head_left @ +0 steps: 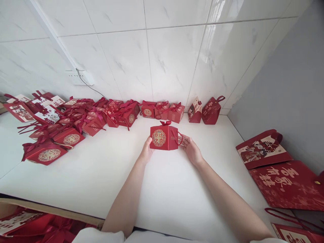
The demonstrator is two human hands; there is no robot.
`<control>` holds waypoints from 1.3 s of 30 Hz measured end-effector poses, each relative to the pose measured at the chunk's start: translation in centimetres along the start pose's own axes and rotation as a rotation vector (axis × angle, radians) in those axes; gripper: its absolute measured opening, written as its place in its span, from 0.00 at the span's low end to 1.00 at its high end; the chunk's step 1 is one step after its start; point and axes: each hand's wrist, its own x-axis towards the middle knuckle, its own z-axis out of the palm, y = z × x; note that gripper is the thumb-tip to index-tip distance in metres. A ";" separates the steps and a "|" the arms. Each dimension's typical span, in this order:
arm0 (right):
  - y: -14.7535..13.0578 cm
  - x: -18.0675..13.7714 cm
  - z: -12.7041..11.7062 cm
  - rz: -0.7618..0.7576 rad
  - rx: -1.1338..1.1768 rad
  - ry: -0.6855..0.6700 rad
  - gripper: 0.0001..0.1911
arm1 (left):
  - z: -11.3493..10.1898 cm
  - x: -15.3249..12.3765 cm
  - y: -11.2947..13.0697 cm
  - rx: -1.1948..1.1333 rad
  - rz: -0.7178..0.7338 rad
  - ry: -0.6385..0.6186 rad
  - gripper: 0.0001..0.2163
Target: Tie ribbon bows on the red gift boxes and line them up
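Flanking one red box (164,138), two hands (194,152), two upright packages (211,112) behind

We log a person, two bare forearms: left forearm (125,199), right forearm (227,194). Both slim, smooth outline, widening toward the near side, narrowing at the wrists. Left grip (146,153): bare hand, thumb visible, fingers mostly hidden. Right grip (193,152): bare hand, slender fingers, wrist bare too. Clothing we see only along the near edge: white cloth at left (100,236), soft rounded folds, plain; matching white sliver at right (264,240); paler-grey strip of garment (152,238) between. Cut and fabric we can't tell.
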 end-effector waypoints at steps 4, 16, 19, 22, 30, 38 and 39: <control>0.2 -1.0 1.8 0.000 -0.063 -0.122 0.35 | 1.2 -0.2 -0.5 0.079 0.086 -0.013 0.29; 0.1 -1.6 3.5 -0.058 -0.286 0.107 0.31 | 1.0 -0.3 -1.1 0.668 0.217 -0.060 0.33; -0.5 -1.8 3.3 -0.143 -0.329 -0.031 0.31 | 0.9 0.1 -1.2 0.470 0.174 -0.032 0.33; -0.6 -1.6 3.2 -0.139 -0.398 -0.183 0.36 | 0.3 0.5 -0.9 0.343 0.173 0.066 0.35; -0.4 -1.3 2.7 -0.069 -0.463 -0.322 0.41 | -0.8 0.9 0.1 0.281 0.133 0.186 0.31; 0.4 -0.4 2.4 0.038 -0.226 -0.054 0.31 | 0.7 0.0 0.4 0.104 0.148 0.030 0.27; 0.4 -0.3 2.4 0.068 -0.196 -0.071 0.29 | 0.9 0.0 0.2 0.098 0.135 0.009 0.26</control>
